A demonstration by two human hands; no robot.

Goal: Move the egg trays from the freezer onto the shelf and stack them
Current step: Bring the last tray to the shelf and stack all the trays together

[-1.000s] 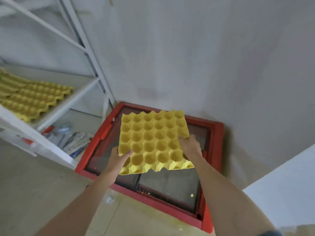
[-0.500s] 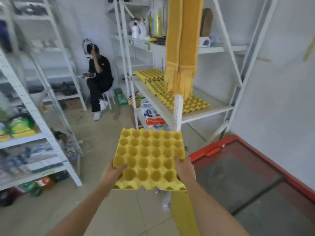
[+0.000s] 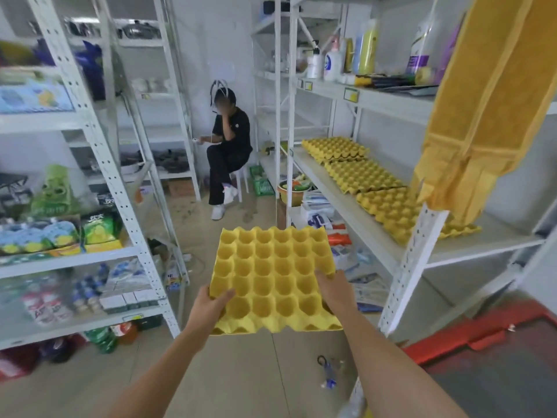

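Both bare forearms reach up from the bottom edge toward the centre of the frame, converging on a yellow egg tray [image 3: 272, 276] held roughly level in mid-air above the floor [image 3: 241, 372], cups facing up. The left hand [image 3: 211, 306] grips the tray's near left corner, thumb lying across the top over a cup and the fingers tucked out of sight beneath. The right hand [image 3: 336, 292] clamps the near right edge, its back turned upward, knuckles bent, fingers curled over the rim. The tray touches nothing but the two hands. To the right of the frame a white metal shelf [image 3: 355, 212] carries more yellow egg trays [image 3: 364, 176] laid in a row along its board, running from mid-frame toward the right. A yellow cloth [image 3: 482, 101] hangs in the upper right, draping in front of the nearest trays. In the lower right corner sits the freezer [image 3: 494, 360], its red frame around a dark lid. At the centre back a seated person [image 3: 229, 152] in dark clothes sits on a stool between the shelving racks.
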